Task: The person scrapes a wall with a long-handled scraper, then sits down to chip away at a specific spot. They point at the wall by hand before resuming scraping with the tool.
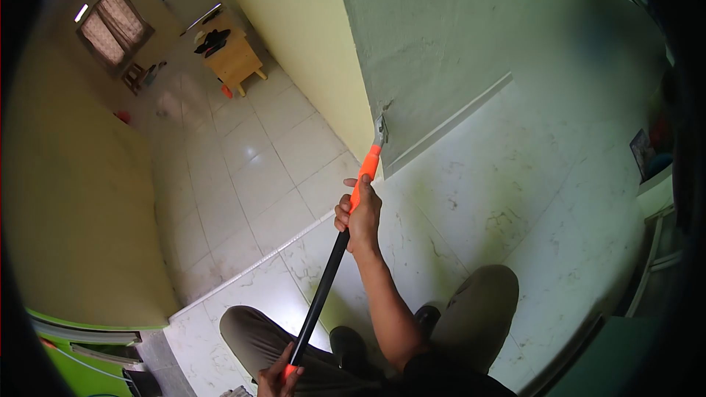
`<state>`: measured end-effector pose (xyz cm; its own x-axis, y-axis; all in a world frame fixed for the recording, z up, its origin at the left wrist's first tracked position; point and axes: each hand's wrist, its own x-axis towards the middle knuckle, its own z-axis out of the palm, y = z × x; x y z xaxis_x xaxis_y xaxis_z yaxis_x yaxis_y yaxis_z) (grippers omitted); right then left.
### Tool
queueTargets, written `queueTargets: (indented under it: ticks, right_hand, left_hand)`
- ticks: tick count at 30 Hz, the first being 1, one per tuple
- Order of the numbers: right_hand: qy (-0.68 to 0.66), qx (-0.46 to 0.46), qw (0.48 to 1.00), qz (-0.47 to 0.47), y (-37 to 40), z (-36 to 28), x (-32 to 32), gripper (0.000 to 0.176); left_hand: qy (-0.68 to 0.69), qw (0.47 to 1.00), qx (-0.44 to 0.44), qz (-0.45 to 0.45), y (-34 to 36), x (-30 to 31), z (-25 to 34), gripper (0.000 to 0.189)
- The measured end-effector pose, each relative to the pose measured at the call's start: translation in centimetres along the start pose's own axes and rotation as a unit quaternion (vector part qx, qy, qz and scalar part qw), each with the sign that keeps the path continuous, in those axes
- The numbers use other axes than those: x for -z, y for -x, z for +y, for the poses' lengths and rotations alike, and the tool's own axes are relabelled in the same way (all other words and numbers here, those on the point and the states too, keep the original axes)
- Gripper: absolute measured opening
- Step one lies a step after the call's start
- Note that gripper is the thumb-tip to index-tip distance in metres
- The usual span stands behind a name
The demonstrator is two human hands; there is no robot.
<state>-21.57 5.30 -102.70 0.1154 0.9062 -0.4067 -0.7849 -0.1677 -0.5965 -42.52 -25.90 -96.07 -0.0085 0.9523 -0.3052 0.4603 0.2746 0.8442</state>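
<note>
A long tool with a black shaft (328, 279) and orange grips runs up from the lower middle. My right hand (363, 213) is wrapped round its upper orange grip. Lower down, my left hand (278, 375) holds the bottom end, near another orange part. The grey metal head (380, 131) lies against the green-grey wall (441, 51), close to its corner with the yellow wall (301, 22). A small damaged patch (386, 106) shows on the wall just above the head.
My bent knees and dark shoes are below. A raised tile edge (272, 254) crosses the floor. A wooden table (235, 59) with dark items stands in the far room. Shelving (654, 191) is at the right, a green unit (81, 356) at the lower left.
</note>
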Motion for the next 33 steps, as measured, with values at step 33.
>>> queueTargets:
  ticks: [33]
  right_hand:
    - [0.091,-0.017,0.995,-0.023,-1.1,-1.4,1.8,0.053]
  left_hand:
    - [0.091,0.995,0.043,0.018,1.7,-4.3,-4.2,0.044]
